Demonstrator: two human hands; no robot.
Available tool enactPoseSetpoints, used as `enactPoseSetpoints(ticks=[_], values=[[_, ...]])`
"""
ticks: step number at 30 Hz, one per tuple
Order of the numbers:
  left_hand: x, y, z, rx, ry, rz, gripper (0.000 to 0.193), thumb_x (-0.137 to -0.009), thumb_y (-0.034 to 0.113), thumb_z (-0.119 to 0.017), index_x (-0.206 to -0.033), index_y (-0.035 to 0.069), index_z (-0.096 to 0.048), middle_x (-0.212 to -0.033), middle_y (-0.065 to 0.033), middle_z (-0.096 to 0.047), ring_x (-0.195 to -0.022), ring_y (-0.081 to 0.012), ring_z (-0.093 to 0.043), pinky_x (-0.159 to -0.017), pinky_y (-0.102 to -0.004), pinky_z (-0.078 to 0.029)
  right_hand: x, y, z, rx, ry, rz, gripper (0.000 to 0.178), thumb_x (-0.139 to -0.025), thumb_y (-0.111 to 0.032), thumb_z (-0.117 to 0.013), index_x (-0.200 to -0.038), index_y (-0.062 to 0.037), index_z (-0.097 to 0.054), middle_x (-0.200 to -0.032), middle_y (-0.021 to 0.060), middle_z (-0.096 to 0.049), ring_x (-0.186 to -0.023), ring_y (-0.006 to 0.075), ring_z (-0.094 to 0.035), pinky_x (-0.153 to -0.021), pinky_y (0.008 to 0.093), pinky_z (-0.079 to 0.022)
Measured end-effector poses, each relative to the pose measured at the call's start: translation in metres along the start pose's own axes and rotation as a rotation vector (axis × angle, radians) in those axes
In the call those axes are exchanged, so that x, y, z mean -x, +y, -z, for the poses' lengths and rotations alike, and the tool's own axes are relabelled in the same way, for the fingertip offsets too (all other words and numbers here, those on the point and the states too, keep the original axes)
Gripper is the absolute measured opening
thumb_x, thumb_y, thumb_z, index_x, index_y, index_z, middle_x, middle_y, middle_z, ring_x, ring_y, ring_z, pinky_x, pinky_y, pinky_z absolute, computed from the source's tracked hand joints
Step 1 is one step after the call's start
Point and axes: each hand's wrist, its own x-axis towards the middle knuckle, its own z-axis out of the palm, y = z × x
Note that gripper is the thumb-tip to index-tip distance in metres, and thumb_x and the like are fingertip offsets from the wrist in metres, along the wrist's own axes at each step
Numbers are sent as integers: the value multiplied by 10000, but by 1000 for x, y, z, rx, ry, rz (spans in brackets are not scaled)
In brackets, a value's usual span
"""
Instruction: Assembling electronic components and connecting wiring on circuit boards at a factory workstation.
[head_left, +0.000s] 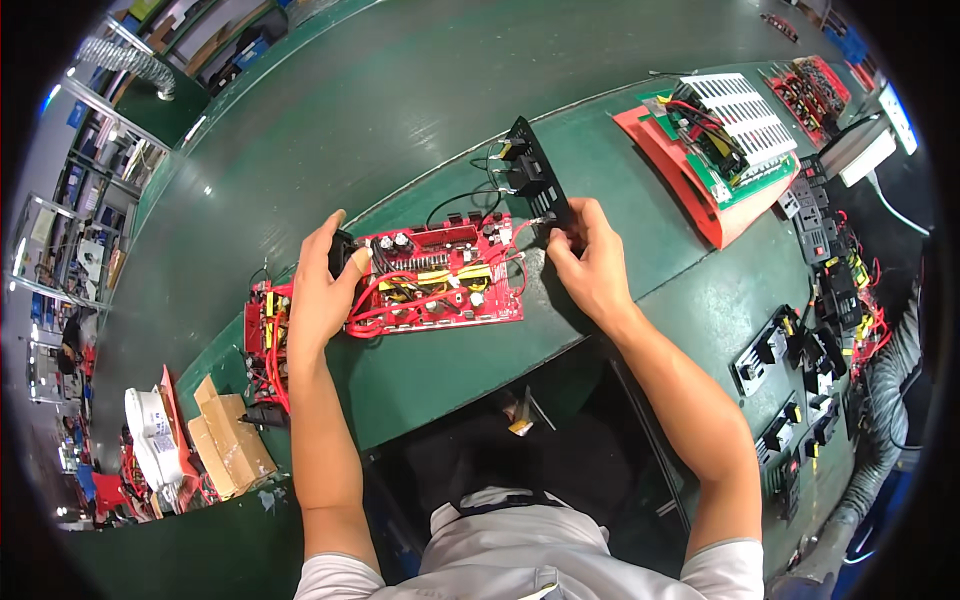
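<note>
A red circuit board (450,270) with yellow-wrapped parts and red wires lies on the green bench in front of me. My left hand (325,290) is at its left end, with thumb and fingers closed around a small black panel (343,247) that is mostly hidden. On the other side, my right hand (592,262) pinches the near end of a black slotted panel (535,172). That panel stands on edge, and black and red wires run from it to the board. A second red board (268,335) sits left of my left wrist, partly covered by it.
At the right, a green board with a white slotted cover (735,120) rests on an orange-red sheet (680,180). Black socket panels (765,355) lie further right, near a flexible grey duct (880,420). An open cardboard box (230,440) stands at the lower left.
</note>
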Motion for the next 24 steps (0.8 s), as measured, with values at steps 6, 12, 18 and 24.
enactPoseSetpoints(ticks=[6,12,18,24], values=[[2,-14,-11,269,53,69,610,-960,173,-670,-1500,43,-419,-1499,-144,-480,-1313,-222,-507,-1113,-348,-381,1,5,1,-25,-21,-19,235,-924,1,-595,-1149,27,-533,-908,32,-632,-770,66,-554,-689,238,-472],[3,-17,-14,211,83,56,601,-929,134,-683,-1485,89,-459,-1344,-174,-566,-1159,-221,-591,-996,-353,-467,1,8,0,-15,-25,-30,227,-938,-1,-588,-1155,25,-528,-915,36,-636,-796,71,-576,-699,240,-476],[4,-22,-15,139,73,33,575,-953,53,-630,-1494,55,-435,-1459,-112,-521,-1207,-170,-559,-1042,-310,-439,1,4,0,-7,-37,-51,248,-945,-6,-590,-1183,22,-524,-940,36,-634,-816,77,-581,-714,248,-482],[4,-12,-11,152,66,73,556,-954,71,-634,-1480,46,-454,-1412,-106,-556,-1160,-166,-579,-1040,-311,-440,1,-4,3,-29,-5,-107,401,-941,-38,-629,-1315,-7,-489,-1097,55,-583,-980,111,-580,-782,258,-487]])
